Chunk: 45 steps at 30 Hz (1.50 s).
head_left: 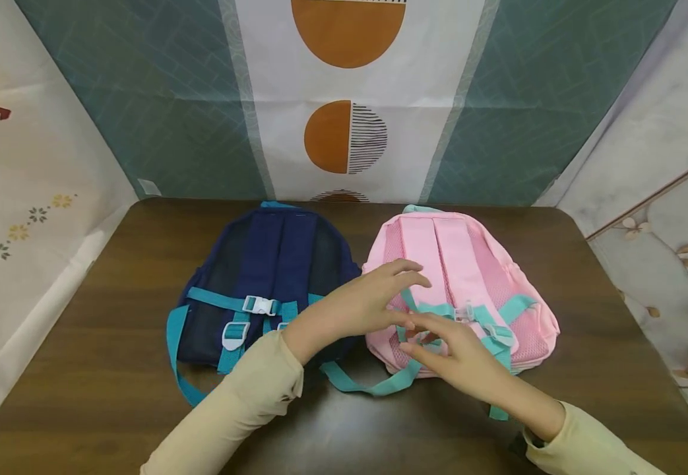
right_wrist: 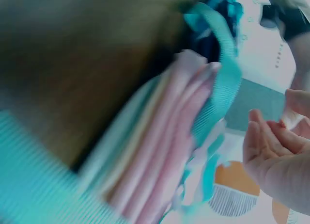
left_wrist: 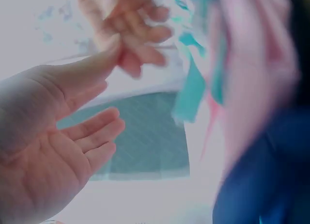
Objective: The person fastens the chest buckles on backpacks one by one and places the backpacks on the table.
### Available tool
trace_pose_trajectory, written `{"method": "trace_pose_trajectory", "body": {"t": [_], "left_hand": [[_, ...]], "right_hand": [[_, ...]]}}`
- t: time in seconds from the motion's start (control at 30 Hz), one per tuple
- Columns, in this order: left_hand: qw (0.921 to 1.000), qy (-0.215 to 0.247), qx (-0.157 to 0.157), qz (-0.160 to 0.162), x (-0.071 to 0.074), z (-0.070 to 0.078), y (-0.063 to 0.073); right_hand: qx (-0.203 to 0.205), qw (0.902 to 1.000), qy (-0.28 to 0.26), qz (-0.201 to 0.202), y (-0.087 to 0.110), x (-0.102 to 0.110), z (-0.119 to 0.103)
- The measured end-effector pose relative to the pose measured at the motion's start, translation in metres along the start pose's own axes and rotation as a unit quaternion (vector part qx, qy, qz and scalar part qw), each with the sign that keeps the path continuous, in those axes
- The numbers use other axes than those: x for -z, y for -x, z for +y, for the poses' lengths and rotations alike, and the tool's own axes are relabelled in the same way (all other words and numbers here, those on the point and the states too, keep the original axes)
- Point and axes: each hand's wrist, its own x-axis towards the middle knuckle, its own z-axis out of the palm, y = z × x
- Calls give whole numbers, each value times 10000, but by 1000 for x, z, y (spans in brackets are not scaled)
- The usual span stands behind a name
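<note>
A pink backpack (head_left: 419, 241) lies with its strap side up, its teal webbing and clear buckle (head_left: 464, 313) crossing the lower part. Both hands are over it in the head view. My left hand (head_left: 367, 303) has its fingers extended and holds nothing. Opposite it, my right hand (head_left: 462, 353) has loosely bent fingers with nothing between them. In the left wrist view the left thumb (left_wrist: 92, 69) meets the right hand's fingers (left_wrist: 145, 49). Left of the pink bag lies a navy backpack (head_left: 260, 257) with teal straps and a white buckle (head_left: 259, 305), partly behind the left forearm.
Both bags lie side by side on a dark wooden table (head_left: 100, 356). A teal strap loop (head_left: 373, 388) extends onto the table between them, and another strap loop (head_left: 180, 369) sticks out at the navy bag's left. Patterned cloth (head_left: 201, 99) hangs behind the table.
</note>
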Motion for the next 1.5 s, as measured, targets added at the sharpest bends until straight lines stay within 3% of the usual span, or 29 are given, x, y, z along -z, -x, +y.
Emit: {"method": "trace_pose_trajectory", "body": {"t": [0.13,0.27,0.43,0.57,0.77,1.0,1.1,1.3,1.5], "left_hand": [[9976,583,-60,-375,-14,2,-15],[9915,890,-16,-947,-34,-1,-26],[9876,351,341,-1494,-42,3,-49],[9820,-148,758,-1721,-40,13,-67],[9761,-647,686,-1957,-52,26,-81],[9700,-1114,826,-1997,-66,32,-84],[9689,-1363,736,-1931,-68,33,-85],[9795,-1473,594,-1243,-74,29,-81],[9880,-1112,749,-771,-72,13,-73]], "right_hand": [[642,9976,237,53,18,8,8],[998,9931,590,149,33,19,16],[1051,9868,1196,299,41,42,26],[762,9770,1873,673,47,61,32],[666,9504,2724,1349,52,75,44],[215,9587,2483,1371,48,75,59],[290,9601,2453,1307,45,73,68],[787,9643,2290,1069,35,66,85],[1108,9744,1757,861,21,53,98]]}}
